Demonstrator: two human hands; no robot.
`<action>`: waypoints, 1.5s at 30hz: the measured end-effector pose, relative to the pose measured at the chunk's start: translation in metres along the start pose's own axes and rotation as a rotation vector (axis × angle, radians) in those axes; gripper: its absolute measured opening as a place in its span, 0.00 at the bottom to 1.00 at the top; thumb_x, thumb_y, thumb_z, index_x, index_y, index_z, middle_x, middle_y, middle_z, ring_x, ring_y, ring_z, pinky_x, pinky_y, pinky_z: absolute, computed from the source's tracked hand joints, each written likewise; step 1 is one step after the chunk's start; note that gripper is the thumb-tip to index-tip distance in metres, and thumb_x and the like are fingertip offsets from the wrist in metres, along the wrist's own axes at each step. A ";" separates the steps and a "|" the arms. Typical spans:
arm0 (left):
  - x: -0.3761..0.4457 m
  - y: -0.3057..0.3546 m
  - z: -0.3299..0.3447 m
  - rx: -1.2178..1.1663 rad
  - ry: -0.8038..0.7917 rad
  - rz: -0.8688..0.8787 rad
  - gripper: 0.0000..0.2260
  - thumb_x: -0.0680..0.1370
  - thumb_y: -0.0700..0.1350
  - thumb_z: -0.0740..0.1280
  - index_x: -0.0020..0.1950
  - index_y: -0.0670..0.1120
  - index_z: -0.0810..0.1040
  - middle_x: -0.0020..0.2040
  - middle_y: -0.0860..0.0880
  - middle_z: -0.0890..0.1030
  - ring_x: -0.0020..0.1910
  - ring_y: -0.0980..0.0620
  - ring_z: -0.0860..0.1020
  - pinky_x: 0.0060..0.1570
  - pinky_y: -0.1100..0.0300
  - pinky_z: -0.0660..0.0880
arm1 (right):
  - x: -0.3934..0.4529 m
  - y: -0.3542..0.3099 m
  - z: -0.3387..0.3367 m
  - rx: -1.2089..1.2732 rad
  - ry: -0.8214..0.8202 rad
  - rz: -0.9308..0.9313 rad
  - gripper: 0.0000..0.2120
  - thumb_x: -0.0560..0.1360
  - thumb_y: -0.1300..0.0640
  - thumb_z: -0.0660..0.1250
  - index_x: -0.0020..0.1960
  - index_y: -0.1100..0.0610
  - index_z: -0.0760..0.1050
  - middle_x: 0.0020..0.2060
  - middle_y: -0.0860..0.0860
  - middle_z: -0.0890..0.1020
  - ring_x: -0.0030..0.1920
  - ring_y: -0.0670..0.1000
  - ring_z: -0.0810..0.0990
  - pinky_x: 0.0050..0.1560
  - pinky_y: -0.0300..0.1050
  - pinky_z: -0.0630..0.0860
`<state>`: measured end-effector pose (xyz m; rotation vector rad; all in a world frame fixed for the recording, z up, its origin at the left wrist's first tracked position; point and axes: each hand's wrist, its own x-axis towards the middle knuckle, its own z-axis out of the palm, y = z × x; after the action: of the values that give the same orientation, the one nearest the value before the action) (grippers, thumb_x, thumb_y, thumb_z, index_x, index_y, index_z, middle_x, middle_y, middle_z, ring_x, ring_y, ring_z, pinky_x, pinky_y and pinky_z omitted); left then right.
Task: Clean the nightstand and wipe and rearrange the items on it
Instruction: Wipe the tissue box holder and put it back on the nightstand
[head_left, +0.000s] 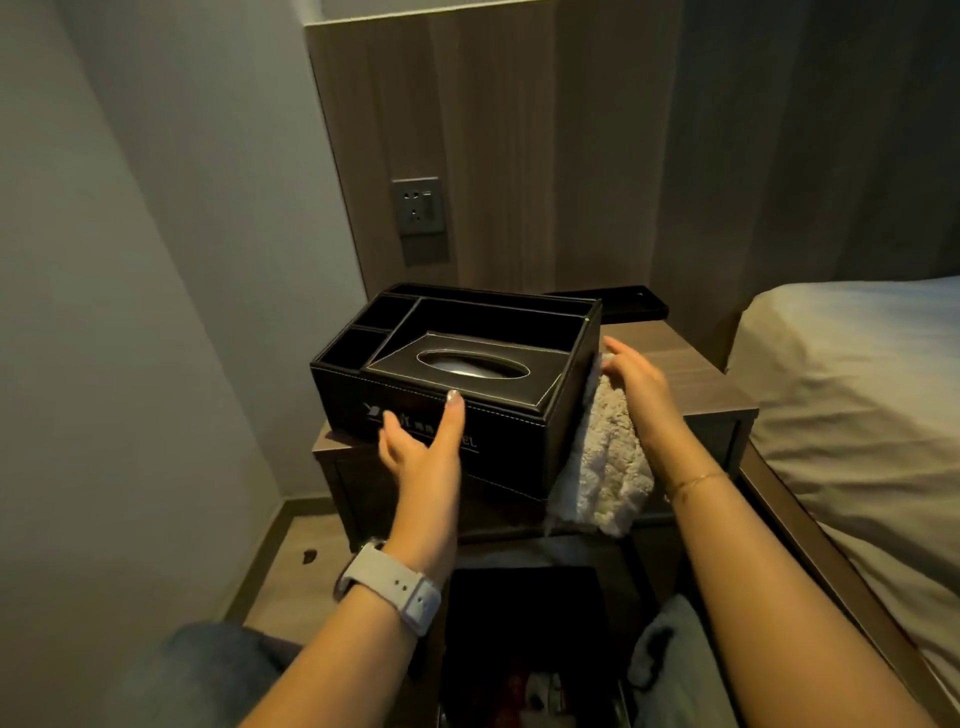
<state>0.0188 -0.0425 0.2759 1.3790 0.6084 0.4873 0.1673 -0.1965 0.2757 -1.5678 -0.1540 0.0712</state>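
Bed (852, 395) sits right of frame, wood headboard panel (493, 145) behind with a wall socket (418, 207) on it. Nightstand (696, 395) stands between bed and wall. Black leather tissue-box organizer (452, 374) sits on its left-front part, long axis running left-near to right-far, logo face toward the camera, oval tissue slot facing up, empty compartments along the back and left. A black tray (628, 301) lies behind it. Fluffy cloth (608, 457) hangs against the organizer's right end. Left hand (426, 447) has fingers straight, flat on the logo face, gripping nothing. Right hand (634, 374) presses the cloth on the right end, fingers extended. Watch (395, 587) on left wrist.
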 end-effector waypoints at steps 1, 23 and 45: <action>0.001 0.001 0.008 -0.011 -0.002 -0.017 0.42 0.74 0.60 0.66 0.78 0.56 0.41 0.78 0.55 0.41 0.77 0.45 0.48 0.71 0.43 0.55 | 0.004 -0.001 0.000 -0.005 -0.032 0.003 0.18 0.76 0.62 0.59 0.63 0.71 0.70 0.41 0.51 0.70 0.40 0.48 0.67 0.42 0.43 0.63; 0.062 0.040 0.021 0.260 -0.382 -0.143 0.17 0.78 0.55 0.59 0.58 0.45 0.75 0.48 0.44 0.82 0.45 0.48 0.79 0.42 0.57 0.73 | -0.085 0.030 -0.038 0.100 0.204 -0.268 0.11 0.76 0.61 0.66 0.58 0.59 0.79 0.47 0.52 0.84 0.48 0.48 0.83 0.49 0.41 0.79; 0.098 0.091 0.106 1.079 -0.458 0.344 0.16 0.81 0.48 0.53 0.67 0.48 0.67 0.65 0.44 0.73 0.65 0.41 0.68 0.64 0.48 0.65 | 0.083 -0.088 -0.001 -0.201 0.078 -0.304 0.07 0.76 0.60 0.67 0.52 0.55 0.82 0.46 0.49 0.84 0.49 0.47 0.81 0.52 0.44 0.77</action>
<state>0.1656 -0.0461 0.3638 2.5533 0.2241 0.0565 0.2448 -0.1862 0.3678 -1.7273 -0.3442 -0.2501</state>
